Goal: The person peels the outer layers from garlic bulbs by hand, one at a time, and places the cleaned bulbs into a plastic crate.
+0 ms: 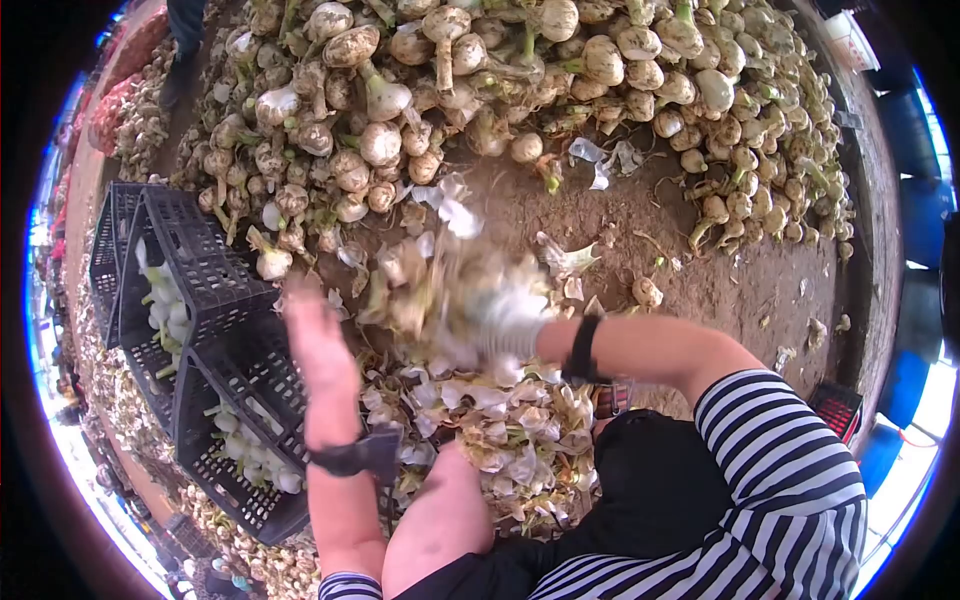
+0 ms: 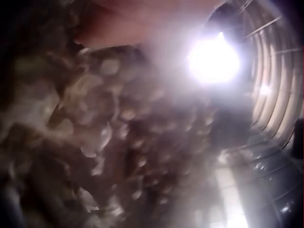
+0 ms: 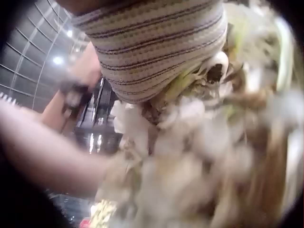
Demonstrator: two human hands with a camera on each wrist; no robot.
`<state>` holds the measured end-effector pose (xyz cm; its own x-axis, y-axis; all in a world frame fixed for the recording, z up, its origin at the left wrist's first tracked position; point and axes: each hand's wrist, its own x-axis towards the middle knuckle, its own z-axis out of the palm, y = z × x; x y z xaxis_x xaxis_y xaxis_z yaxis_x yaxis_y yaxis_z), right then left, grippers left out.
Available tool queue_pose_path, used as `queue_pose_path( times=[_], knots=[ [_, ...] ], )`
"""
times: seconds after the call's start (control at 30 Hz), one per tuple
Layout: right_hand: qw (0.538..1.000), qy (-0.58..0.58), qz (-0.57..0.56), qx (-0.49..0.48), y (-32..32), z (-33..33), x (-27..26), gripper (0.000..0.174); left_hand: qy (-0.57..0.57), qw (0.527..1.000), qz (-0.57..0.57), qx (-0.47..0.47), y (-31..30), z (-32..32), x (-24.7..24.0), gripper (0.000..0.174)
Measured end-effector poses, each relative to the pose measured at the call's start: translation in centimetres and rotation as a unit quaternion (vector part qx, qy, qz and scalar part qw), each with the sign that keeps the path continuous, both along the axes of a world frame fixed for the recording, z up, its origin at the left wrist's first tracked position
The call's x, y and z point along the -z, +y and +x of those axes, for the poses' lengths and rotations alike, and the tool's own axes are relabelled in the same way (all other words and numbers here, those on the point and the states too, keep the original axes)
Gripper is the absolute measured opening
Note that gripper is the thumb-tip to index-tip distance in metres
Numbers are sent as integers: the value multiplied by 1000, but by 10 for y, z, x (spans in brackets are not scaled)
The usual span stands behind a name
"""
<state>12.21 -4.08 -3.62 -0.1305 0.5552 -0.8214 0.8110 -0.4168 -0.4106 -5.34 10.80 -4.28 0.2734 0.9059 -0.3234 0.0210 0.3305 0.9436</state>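
Note:
My bare left hand [image 1: 322, 345] is raised beside the black crates, blurred by motion, its fingers extended and nothing seen in them. Only a blurred strip of that hand [image 2: 152, 19] shows in the left wrist view. My right hand [image 1: 508, 318] wears a pale striped glove [image 3: 161, 52] and is over the litter of skins. Blurred papery garlic skins and stalks [image 3: 190, 161] surround it and hide its fingers; I cannot tell whether it grips any of them. A heap of dirty garlic bulbs [image 1: 380, 143] lies just beyond both hands.
Black plastic crates [image 1: 225, 300] stand at the left, with peeled white garlic [image 1: 250, 450] inside. Loose skins [image 1: 520, 415] cover the ground by my bare knee [image 1: 445, 510]. More bulbs [image 1: 765, 180] lie at the right, along a kerb [image 1: 870, 200]. Another person's leg [image 1: 185, 25] is at upper left.

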Motion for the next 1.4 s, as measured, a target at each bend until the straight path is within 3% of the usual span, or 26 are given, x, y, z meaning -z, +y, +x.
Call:
queue_pose_path(
  times=[0.03, 0.07, 0.17, 0.23, 0.27, 0.3, 0.33, 0.37, 0.43, 0.47, 0.53, 0.6, 0.63, 0.67, 0.73, 0.77, 0.87, 0.9, 0.97, 1.03, 1.07, 1.1, 1.17, 1.27, 1.37, 1.4],
  knots=[
    [987, 81, 136, -22, -28, -41, 29, 79, 0, 1000, -3, -4, -15, 4, 20, 59],
    [974, 110, 197, -25, -68, -70, 60, 77, 144, 974, 41, 171, -28, 8, 36, 62],
    [952, 171, 252, -1, -95, -79, 81, 63, 355, 777, 119, 506, -66, 5, 49, 74],
    [973, 161, 73, -148, -50, -31, 73, 49, 230, 682, 33, 693, -78, -4, 45, 74],
    [979, 8, 162, -120, -30, 5, 33, 32, 202, 654, -56, 727, -86, -17, 47, 78],
    [952, -31, 285, 110, -21, 40, 37, 23, 172, 619, -145, 752, -93, -29, 51, 82],
    [845, -186, 395, 308, -17, 63, 37, 33, 135, 622, -113, 763, -93, -34, 55, 78],
    [751, -327, 398, 413, -4, 86, 53, 44, 135, 621, -113, 764, -88, -25, 47, 78],
    [742, -295, 429, 423, 5, 125, 80, 50, 223, 610, -139, 747, -70, 8, 13, 72],
    [742, -294, 430, 423, 6, 133, 86, 50, 262, 640, -161, 705, -64, 18, 5, 65],
    [741, -204, 410, 491, 7, 136, 100, 46, 255, 773, 89, 573, -61, 24, 13, 51],
    [778, 73, 415, 466, 2, 110, 57, 39, 177, 921, -19, 346, -63, 36, 4, 59],
    [629, 364, 378, 573, 3, 85, 56, 35, 179, 922, -18, 342, -63, 45, -7, 59],
    [742, 279, 419, 443, -5, 63, 56, 36, 91, 941, -102, 309, -66, 48, -16, 60],
    [802, 230, 478, 273, -19, 47, -8, 39, -99, 903, -290, 301, -69, 40, -23, 58],
    [791, 151, 569, 165, -24, 46, -17, 39, -127, 882, -357, 279, -68, 39, -28, 53],
    [766, 83, 610, 184, -27, 68, -16, 16, -123, 920, -230, 294, -80, 37, -34, 47],
    [804, -89, 570, 146, -33, 76, -22, 23, -142, 931, -197, 272, -84, 38, -36, 47],
    [692, -228, 641, 239, -32, 63, -39, 41, -164, 939, -165, 254, -93, 41, -44, 48],
    [702, -144, 664, 213, -31, 42, -60, 57, -72, 952, -71, 289, -104, 46, -56, 53],
    [716, 81, 624, 302, -29, 23, -53, 59, -88, 944, -94, 305, -109, 47, -59, 57],
    [743, 23, 643, 185, -32, 10, -61, 59, -154, 934, -130, 293, -118, 50, -63, 55],
    [732, 151, 635, 197, -37, 1, -43, 57, -145, 939, -137, 281, -120, 54, -70, 55],
    [767, 16, 613, 187, -41, 14, -26, 56, -146, 934, -147, 291, -116, 42, -54, 54],
    [681, -103, 695, 207, -41, 46, -32, 56, -199, 926, -198, 253, -107, 41, -51, 52],
    [680, 57, 687, 250, -41, 42, -37, 54, -199, 926, -198, 252, -106, 42, -51, 52]
  ],
)
